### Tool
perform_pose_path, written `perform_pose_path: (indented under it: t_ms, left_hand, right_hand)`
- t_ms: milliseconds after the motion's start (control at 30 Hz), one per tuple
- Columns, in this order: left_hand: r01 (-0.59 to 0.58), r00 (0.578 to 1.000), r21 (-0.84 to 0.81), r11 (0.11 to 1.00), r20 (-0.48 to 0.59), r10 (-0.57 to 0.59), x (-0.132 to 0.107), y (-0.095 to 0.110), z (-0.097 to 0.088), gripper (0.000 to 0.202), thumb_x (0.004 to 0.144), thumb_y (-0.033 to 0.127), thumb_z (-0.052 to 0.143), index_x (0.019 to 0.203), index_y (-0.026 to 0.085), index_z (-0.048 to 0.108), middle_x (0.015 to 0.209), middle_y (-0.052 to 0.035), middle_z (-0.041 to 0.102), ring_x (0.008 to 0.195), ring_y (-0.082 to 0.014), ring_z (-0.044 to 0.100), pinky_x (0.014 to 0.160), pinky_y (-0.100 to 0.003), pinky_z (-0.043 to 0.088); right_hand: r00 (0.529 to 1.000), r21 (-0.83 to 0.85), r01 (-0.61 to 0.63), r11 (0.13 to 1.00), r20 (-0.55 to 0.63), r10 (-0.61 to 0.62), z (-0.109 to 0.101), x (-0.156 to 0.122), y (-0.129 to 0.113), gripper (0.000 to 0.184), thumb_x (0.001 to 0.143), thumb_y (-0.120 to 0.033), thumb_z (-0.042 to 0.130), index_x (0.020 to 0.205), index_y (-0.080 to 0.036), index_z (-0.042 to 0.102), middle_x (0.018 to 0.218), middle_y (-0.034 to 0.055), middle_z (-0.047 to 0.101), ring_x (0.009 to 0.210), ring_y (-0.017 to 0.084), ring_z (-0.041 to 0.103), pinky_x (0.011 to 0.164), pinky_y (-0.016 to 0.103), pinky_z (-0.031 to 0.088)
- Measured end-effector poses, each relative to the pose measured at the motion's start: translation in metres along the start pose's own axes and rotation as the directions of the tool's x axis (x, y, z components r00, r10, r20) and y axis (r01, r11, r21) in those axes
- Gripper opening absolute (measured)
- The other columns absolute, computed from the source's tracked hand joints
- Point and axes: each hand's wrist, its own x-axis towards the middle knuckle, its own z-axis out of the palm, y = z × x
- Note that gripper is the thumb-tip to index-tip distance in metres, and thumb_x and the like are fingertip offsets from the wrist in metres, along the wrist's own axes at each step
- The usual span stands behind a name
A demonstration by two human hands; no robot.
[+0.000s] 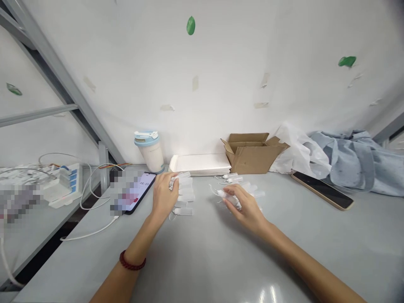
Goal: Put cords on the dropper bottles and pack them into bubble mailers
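Note:
My left hand (164, 194) rests on the grey table (202, 252) with its fingers curled against a neat row of small clear plastic tubes (185, 193), pinching the top one. My right hand (244, 206) is closed on one small clear tube with a thin white cord (221, 193), just in front of a loose pile of similar tubes (249, 187). A dark red bead bracelet (131, 261) sits on my left wrist.
Behind the tubes lie a stack of white trays (202, 165), an open cardboard box (254, 155), a lidded cup (150, 150), a lit phone on a cable (139, 191), a dark phone (322, 190), a plastic bag and blue denim cloth (356, 160).

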Motion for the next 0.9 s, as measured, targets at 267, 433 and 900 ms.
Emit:
perform_pose_path:
  t_ms: [267,433,900]
  left_hand:
    - [0.105,0.863,-0.201,0.974,0.505,0.011,-0.029,0.037,0.013,0.036,0.085,0.043,0.045,0.102,0.018,0.064,0.088,-0.0051,0.068,0.073,-0.0168,0.060,0.054,-0.023,0.044]
    - [0.227,0.846,-0.274,0.935,0.531,-0.050,-0.030,0.039,0.012,0.035,0.083,0.044,0.048,0.096,0.016,0.064,0.082,-0.0052,0.065,0.074,-0.0162,0.055,0.055,-0.022,0.042]
    - [0.345,0.792,-0.360,0.867,0.607,-0.064,-0.030,0.042,0.009,0.022,0.078,0.034,0.059,0.086,0.015,0.067,0.074,-0.0016,0.061,0.058,-0.0103,0.051,0.061,-0.025,0.042]
  right_hand:
    - [0.998,0.028,0.035,0.999,0.056,-0.037,0.005,-0.003,-0.004,0.025,0.088,-0.015,0.046,0.112,-0.020,0.044,0.099,0.0093,0.055,0.090,0.020,0.057,0.075,0.035,0.052]
    - [0.992,0.029,0.083,0.996,0.095,-0.086,0.006,-0.005,-0.006,0.026,0.090,-0.015,0.043,0.115,-0.020,0.044,0.102,0.0109,0.054,0.091,0.021,0.057,0.075,0.036,0.053]
    - [0.989,-0.011,0.118,0.993,0.090,-0.116,0.006,-0.008,-0.009,0.028,0.089,-0.013,0.043,0.117,-0.019,0.042,0.102,0.0118,0.052,0.087,0.020,0.058,0.070,0.034,0.053]
